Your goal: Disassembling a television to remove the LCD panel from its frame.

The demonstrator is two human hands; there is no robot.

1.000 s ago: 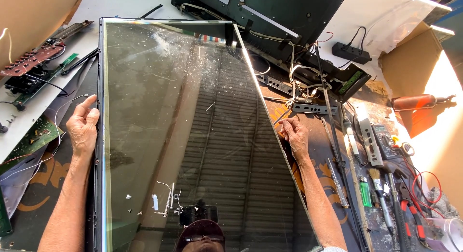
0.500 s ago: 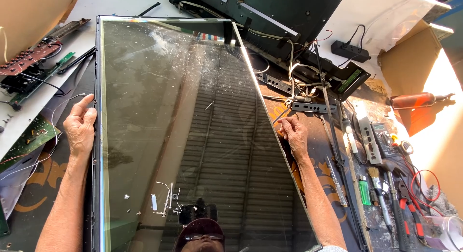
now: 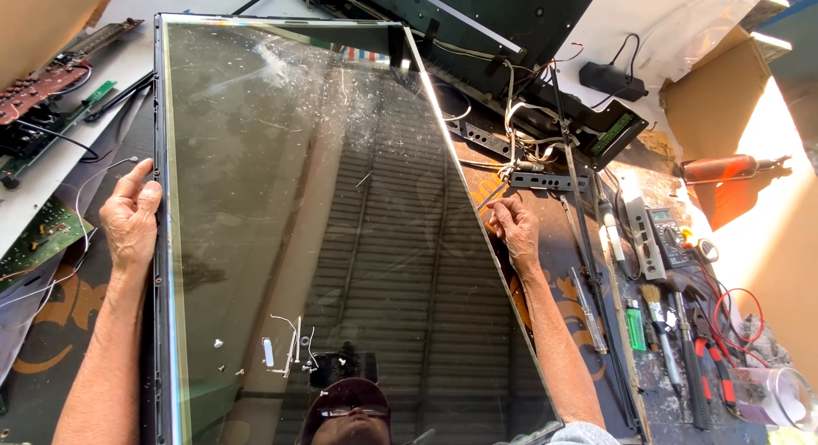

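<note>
Glass panel (image 3: 324, 223) bottom cut off, fingertips (image 3: 498, 219) hidden

**Bench count**

There is 1 large glass panel (image 3: 324, 223), with 2 bare hands at its edges: 1 left hand (image 3: 130, 219) and 1 right hand (image 3: 515, 230). About 3 green circuit boards (image 3: 38, 240) lie left of it. To the right sit 1 black power adapter (image 3: 612, 80), 1 multimeter (image 3: 669, 237), 1 paintbrush (image 3: 656, 313), 1 green lighter (image 3: 636, 327), 1 red-handled pliers (image 3: 711, 360) and 1 clear plastic cup (image 3: 771, 395). The small screws on the glass are too tiny to count.
</note>
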